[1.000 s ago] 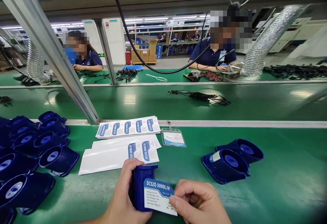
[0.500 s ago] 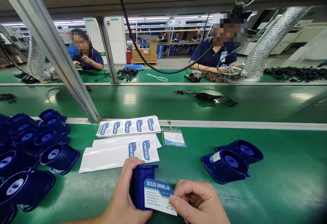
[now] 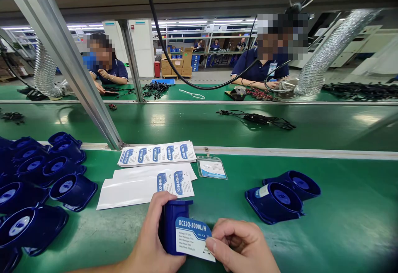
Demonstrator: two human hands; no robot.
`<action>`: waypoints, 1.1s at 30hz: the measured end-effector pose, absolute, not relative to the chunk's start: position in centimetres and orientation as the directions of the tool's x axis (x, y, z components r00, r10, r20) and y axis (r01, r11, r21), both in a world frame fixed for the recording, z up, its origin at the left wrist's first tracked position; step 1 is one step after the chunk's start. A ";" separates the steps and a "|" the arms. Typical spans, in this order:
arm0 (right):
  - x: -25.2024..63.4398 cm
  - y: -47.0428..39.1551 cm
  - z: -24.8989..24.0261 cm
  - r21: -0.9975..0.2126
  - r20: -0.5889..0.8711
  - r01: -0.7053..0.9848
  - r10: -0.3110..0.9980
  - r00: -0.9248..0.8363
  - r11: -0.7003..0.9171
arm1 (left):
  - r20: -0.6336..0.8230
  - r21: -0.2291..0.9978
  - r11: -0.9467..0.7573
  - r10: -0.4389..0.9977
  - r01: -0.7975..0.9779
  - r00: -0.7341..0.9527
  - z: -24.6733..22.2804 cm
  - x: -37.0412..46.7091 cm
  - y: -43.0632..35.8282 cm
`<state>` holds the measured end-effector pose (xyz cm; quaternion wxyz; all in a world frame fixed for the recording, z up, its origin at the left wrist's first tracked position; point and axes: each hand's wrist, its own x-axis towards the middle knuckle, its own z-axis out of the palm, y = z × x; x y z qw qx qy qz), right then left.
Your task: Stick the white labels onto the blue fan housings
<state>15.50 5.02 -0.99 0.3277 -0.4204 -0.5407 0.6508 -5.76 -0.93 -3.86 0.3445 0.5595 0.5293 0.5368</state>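
Observation:
A dark blue plastic housing [image 3: 175, 210] stands on its side in my left hand [image 3: 157, 237], whose fingers and thumb wrap around its left side. My right hand [image 3: 239, 244] pinches the right edge of a white and blue label [image 3: 192, 237] printed "DC52Q-5000L/H". The label lies against the front of the housing, and its right part juts past the housing's edge. Beyond my hands are label sheets [image 3: 130, 191], partly used, and a stack of full label sheets [image 3: 157, 153].
Many blue housings [image 3: 73, 190] crowd the left of the green bench. Two more housings [image 3: 281, 198], one labelled, sit at right. A badge holder [image 3: 212, 168] lies behind. Black cables [image 3: 255, 118] rest on the middle belt. Two people sit opposite; a metal post [image 3: 71, 69] slants at left.
My hands, the label and the housing stay almost the same. On the middle belt, the black cables have shifted slightly right. The person at far left has lowered one hand toward the bench.

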 end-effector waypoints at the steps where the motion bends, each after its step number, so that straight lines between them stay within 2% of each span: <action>1: 15.5 5.1 -1.1 -0.981 -0.186 0.034 0.881 -0.436 -0.191 | 0.235 0.953 -0.201 0.963 0.228 -0.134 -3.8 -5.8 -0.9; 8: 15.8 5.4 -1.8 -0.992 -0.130 0.069 0.870 -0.476 -0.110 | 0.247 0.949 -0.216 0.962 0.231 -0.117 -3.9 -5.8 -0.8; 33: 15.4 4.9 -1.5 -0.982 -0.186 0.045 0.895 -0.406 -0.184 | 0.236 0.952 -0.202 0.963 0.232 -0.129 -4.1 -5.7 -0.9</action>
